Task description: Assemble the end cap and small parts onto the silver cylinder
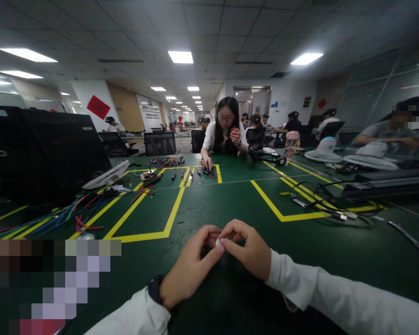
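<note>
My left hand [192, 265] and my right hand [247, 249] meet just above the front of the green table. Between their fingertips sits a small white piece [218, 242], mostly covered by the fingers, so its kind does not show. Thumbs and forefingers of both hands pinch it. A dark band circles my left wrist, and white sleeves cover both arms.
Yellow tape [139, 238] marks areas on the green table [209, 204]. Coloured wires [66, 216] and a black computer case [49, 153] are left; black cables [321, 200], a wrench [410, 241] and fans [370, 156] right. Opposite, a person [212, 139] holds a red-handled screwdriver [229, 135].
</note>
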Demonstrator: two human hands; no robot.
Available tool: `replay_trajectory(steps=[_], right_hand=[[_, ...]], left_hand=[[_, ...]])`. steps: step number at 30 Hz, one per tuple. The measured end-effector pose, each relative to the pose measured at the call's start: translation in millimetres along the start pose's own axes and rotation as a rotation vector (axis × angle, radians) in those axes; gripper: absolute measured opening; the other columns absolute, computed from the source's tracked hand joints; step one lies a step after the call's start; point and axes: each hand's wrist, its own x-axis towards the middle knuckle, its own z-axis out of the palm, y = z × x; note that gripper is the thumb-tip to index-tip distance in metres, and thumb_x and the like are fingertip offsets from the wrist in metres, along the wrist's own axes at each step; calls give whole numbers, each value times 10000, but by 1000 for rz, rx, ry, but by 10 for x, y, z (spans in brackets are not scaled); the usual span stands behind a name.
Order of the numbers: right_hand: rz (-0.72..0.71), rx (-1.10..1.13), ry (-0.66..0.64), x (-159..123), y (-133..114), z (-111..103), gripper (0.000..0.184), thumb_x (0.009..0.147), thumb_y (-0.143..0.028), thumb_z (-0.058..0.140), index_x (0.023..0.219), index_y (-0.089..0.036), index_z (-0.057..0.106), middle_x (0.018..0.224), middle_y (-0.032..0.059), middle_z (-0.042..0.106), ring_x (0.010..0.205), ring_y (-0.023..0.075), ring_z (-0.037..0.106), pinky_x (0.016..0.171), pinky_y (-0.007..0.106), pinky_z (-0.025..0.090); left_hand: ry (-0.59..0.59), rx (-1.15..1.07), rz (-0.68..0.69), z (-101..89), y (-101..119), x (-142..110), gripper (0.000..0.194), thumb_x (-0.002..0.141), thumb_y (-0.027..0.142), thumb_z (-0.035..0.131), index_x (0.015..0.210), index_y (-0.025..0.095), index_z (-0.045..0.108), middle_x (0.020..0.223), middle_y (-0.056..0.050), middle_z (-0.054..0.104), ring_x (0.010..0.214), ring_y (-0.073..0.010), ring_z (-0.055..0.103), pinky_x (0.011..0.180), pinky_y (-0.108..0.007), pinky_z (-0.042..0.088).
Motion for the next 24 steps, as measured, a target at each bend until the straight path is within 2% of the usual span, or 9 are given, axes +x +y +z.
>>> replay_trajectory(steps=[4,7,13,19,22,24], right_hand=[[3,12,-12,32,-9,-36,110,755,-265,592,790,-167,629,850,15,571,743,91,531,671,235,433],[-36,10,-5,69,-14,-84,111,746,-258,606,792,-167,651,850,20,574,766,99,536,686,239,436],[0,41,-50,105,-18,-147,182,743,-293,620,842,-154,681,863,37,570,707,93,533,649,244,445],[33,74,31,112,73,-245,242,773,-351,592,877,-150,675,839,39,586,689,97,520,632,250,428],[70,-30,-66,82,169,-274,209,752,-324,620,865,-165,693,833,36,583,696,100,509,654,258,422],[58,-126,-130,59,214,-277,156,730,-295,648,839,-204,711,870,32,587,801,120,521,754,282,413]], left_hand=[[-7,68,14,18,-2,-8,376,739,189,629,1093,209,505,1026,-40,619,915,-189,567,819,-308,431],[-6,81,2,30,-14,2,358,743,193,622,1084,210,517,1015,-41,620,898,-188,567,801,-308,436],[9,139,-2,29,-41,15,297,760,229,613,1050,213,550,990,-43,619,887,-197,560,787,-320,437],[32,133,-18,-42,-65,6,304,762,232,609,1062,230,556,1018,-41,623,911,-206,567,812,-339,443],[41,107,-44,-85,-88,6,296,762,236,611,1053,227,560,1024,-42,623,929,-206,573,831,-341,449],[45,86,-57,-99,-101,4,301,757,237,618,1053,226,560,1029,-44,625,942,-207,575,845,-344,450]])
